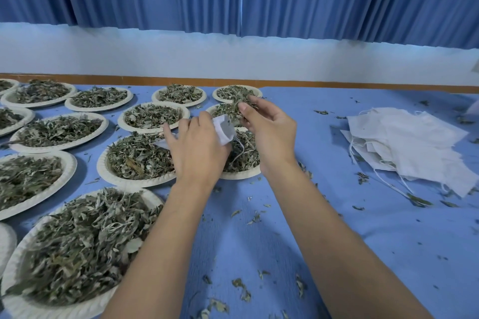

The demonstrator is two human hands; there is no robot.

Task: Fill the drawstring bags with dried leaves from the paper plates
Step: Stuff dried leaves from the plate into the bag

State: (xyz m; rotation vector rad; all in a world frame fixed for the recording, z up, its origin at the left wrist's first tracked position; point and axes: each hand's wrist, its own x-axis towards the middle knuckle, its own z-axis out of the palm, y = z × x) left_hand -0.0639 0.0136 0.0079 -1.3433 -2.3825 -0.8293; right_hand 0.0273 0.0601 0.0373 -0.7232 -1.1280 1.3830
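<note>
l hand (pixel 197 147) is gripping a small white drawstring bag (pixel 223 129), fingers curling round it. r hand (pixel 270 132) is pinching a clump of dried leaves (pixel 242 100) btwn thumb & fingertips, just above-right of the bag. the bag's string (pixel 239 149) is dangling below the l grip over a paper plate (pixel 241 175) of leaves. pile of empty bags (pixel 404 147) is lying well right of the r hand on the blue cloth (pixel 259 241). more filled plates (pixel 59 132) are sitting left of the l hand.

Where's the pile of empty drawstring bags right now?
In the head view, the pile of empty drawstring bags lies on the blue tablecloth at far right, right of the right hand, apart from the paper plates.
</note>
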